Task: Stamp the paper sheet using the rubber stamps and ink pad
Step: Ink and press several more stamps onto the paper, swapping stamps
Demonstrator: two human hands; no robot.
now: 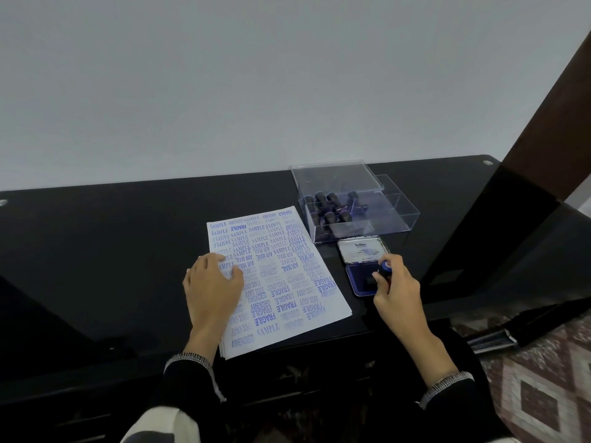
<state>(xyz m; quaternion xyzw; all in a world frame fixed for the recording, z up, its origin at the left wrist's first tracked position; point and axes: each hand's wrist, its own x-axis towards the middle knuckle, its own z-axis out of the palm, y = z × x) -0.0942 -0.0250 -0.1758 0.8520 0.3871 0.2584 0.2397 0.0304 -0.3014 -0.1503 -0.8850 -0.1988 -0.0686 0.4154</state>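
Observation:
A white paper sheet [287, 270] covered in blue stamp prints lies on the black table [112, 251]. My left hand [212, 286] rests flat on the sheet's left side, fingers spread. To the right sits the open ink pad [361, 282], its white-lined lid [363, 249] folded back. My right hand [395, 287] grips a dark rubber stamp [384, 269] by its handle, and the stamp's lower end is down on the blue pad. The stamp face is hidden.
A clear plastic box [358, 206] with its lid raised holds several dark-handled stamps behind the ink pad. A dark wooden post [550, 123] rises at the right. The table's front edge runs just below the sheet. A patterned floor [543, 394] shows at lower right.

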